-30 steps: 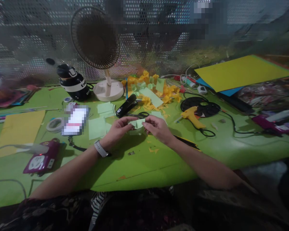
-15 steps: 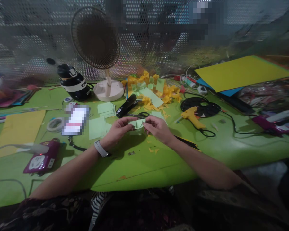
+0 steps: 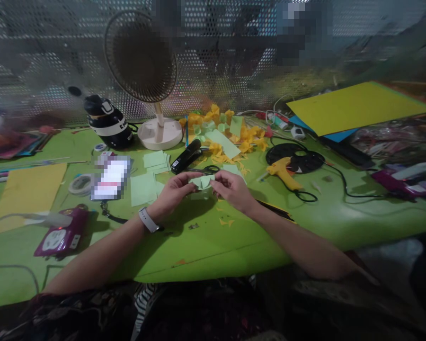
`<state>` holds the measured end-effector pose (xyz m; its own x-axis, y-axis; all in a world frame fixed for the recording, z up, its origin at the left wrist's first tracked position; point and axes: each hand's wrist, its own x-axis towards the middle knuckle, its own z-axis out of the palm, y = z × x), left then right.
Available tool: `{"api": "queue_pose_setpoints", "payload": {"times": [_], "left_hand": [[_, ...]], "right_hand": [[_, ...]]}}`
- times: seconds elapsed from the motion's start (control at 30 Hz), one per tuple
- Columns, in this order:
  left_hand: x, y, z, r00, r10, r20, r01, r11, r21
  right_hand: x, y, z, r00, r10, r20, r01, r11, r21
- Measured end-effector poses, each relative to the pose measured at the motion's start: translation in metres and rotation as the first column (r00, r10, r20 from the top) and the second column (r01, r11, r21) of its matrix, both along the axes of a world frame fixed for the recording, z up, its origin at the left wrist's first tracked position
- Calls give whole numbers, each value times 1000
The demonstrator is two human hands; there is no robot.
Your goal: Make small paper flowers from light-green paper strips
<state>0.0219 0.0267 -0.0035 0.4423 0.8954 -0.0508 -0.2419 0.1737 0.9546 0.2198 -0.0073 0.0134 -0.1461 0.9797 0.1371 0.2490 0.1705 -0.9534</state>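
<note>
A green counter (image 3: 206, 246) fills the scene from left to right, its near edge running just in front of the person. On its far right lies a large yellow sheet (image 3: 355, 106) on top of a blue one. A table fan (image 3: 141, 57) stands upright at the far side, left of the middle. A second yellow sheet (image 3: 24, 189) lies flat at the left edge. Right of the fan's base sits a heap of yellow and pale green paper pieces (image 3: 230, 128).

The left hand (image 3: 172, 194), with a watch (image 3: 148, 219) on the wrist, and the right hand (image 3: 232, 188) meet over the middle of the counter, fingertips facing each other. To their right a yellow glue gun (image 3: 284, 171) lies on its side, and a black stapler (image 3: 186, 155) lies just beyond the hands. A few pale green paper squares (image 3: 144, 188) lie flat to the left of the left hand. Black scissors (image 3: 206, 169) lie between the stapler and the hands, and a tape roll (image 3: 81, 183) lies further left.

Smallest is the folded paper (image 3: 202, 182), pale green, held just above the counter between the two hands. Its long axis runs left to right, one end pointing into each hand, and it sits roughly level. The left grip is pinched closed on its left end, and the right grip is pinched closed on its right end
</note>
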Motion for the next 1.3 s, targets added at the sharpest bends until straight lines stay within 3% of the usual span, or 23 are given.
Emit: {"api": "queue_pose_setpoints", "payload": {"times": [0.33,0.43,0.53,0.7,0.9,1.13,1.3], "left_hand": [[2,-4,2,1000,-21,4,21,999,-32],[4,-5,2,1000,0,22,0,999,-32],[5,-4,1,999,16,34,-15,1000,-28],[4,-4,2,999,27,18,-27,999,-22],[4,-5,4,1000,-1,31,2,1000,-29],[3,-5,-1,998,-26,64,27,999,-19],[1,-4,-2,994,-80,78,80,997,4]], "right_hand": [[-2,-2,-4,998,-37,41,35,998,51],[-2,0,-7,986,-142,86,121,969,215],[0,2,-10,963,-195,187,99,900,425],[2,3,-12,952,-199,234,41,836,547],[4,5,-15,957,-122,263,-54,817,574],[5,5,-14,982,-23,189,-67,887,457],[5,3,-12,996,0,86,-37,903,427]]}}
